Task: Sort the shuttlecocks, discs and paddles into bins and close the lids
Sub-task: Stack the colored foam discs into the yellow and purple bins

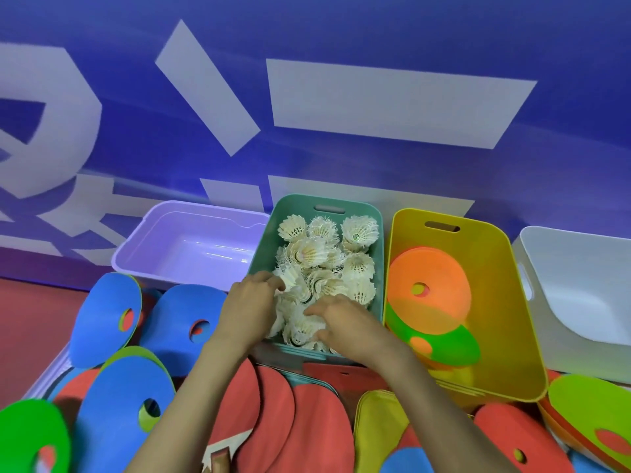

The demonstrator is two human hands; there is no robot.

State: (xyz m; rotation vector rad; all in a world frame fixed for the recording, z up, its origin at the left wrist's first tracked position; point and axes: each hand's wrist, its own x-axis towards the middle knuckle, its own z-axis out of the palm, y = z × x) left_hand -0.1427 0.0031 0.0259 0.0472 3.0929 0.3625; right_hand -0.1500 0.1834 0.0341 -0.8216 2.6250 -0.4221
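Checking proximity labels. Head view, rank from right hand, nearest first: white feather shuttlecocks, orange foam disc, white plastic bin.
1. White feather shuttlecocks: touching, under right hand.
2. Orange foam disc: yellow plastic bin, right.
3. White plastic bin: far right.

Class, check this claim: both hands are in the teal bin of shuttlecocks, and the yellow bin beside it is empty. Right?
No. The head view shows the yellow bin holds orange and green discs. The left hand and right hand are in the teal bin of shuttlecocks, as stated.
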